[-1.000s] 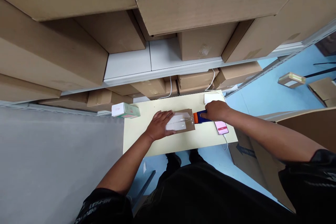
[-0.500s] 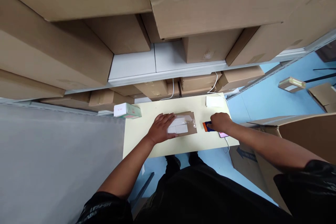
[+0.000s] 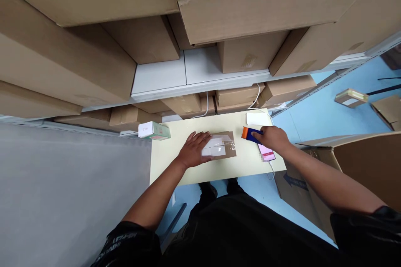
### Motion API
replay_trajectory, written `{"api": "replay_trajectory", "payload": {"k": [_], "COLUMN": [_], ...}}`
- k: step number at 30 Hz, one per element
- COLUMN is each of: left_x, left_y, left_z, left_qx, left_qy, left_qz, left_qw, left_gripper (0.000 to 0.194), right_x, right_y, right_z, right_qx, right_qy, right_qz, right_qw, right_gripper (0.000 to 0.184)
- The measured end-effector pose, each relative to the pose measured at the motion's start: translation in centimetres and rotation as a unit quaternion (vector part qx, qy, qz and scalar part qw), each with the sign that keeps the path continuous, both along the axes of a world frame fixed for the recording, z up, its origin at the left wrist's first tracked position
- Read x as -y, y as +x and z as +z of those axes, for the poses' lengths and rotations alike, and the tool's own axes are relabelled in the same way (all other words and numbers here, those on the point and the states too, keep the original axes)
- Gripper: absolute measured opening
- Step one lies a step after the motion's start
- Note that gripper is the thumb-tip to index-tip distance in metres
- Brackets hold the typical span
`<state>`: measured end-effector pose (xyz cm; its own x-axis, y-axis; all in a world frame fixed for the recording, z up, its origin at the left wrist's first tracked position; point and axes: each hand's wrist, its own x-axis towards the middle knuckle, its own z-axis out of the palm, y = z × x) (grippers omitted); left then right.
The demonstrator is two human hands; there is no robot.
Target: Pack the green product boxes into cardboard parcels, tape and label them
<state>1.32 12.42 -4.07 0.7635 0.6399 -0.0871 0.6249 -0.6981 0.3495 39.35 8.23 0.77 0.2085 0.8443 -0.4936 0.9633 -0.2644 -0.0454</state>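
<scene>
A flat cardboard parcel with white labels and shiny clear tape lies on the pale yellow table. My left hand rests on the parcel's left end, fingers spread towards the far edge and thumb along the near side. To the right of the parcel, my right hand is closed around a dark blue tool with an orange end; its exact kind is unclear. The orange end points left, apart from the parcel. Partly below that hand lies a phone with a pink screen and a white cable.
A green and white carton stands at the table's left corner. White paper lies at the back right. Shelves full of cardboard boxes rise behind the table. A large open carton stands to the right, by a grey wall opposite.
My right hand has lifted the blue and orange tool away from me and slightly right, uncovering more of the phone. My left hand stays on the parcel.
</scene>
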Motion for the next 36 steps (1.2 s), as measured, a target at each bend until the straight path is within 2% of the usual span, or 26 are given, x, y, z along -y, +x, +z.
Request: {"api": "replay_trajectory", "payload": {"k": [6,10,14,19,22,25,31,36], "left_x": [0.3,0.7,1.1,1.1,0.9,0.8,0.6,0.9], "left_y": [0.3,0.2,0.0,-0.2,-0.1,-0.1,-0.3,-0.8], "left_z": [0.9,1.4,1.6,2.0,2.4,2.6,2.2,1.8], "left_qx": [0.003,-0.003,-0.022,-0.062,-0.075,-0.076,-0.058,-0.008], "left_qy": [0.022,0.033,0.030,0.020,0.014,0.014,0.002,0.001], "left_qz": [-0.013,-0.005,-0.014,-0.018,-0.018,-0.021,-0.032,-0.023], "left_qw": [1.000,0.999,0.999,0.998,0.997,0.997,0.998,1.000], "left_gripper": [0.097,0.104,0.111,0.105,0.103,0.100,0.105,0.109], "right_x": [2.1,4.3,6.8,10.7,13.2,14.8,15.3,15.2], "right_y": [-0.1,-1.0,-3.3,-6.9,-8.8,-10.3,-11.4,-11.2], "right_z": [0.0,-1.0,-3.6,-9.0,-12.0,-14.0,-16.0,-15.9], "right_qx": [-0.008,-0.024,-0.015,0.004,0.032,0.044,0.034,0.007], "right_qy": [0.021,0.041,0.049,0.120,0.186,0.197,0.169,0.157], "right_qz": [-0.066,-0.087,-0.085,-0.072,-0.068,-0.081,-0.123,-0.132], "right_qw": [0.998,0.995,0.995,0.990,0.980,0.976,0.977,0.979], "right_gripper": [0.067,0.065,0.053,0.028,0.026,0.027,0.028,0.027]}}
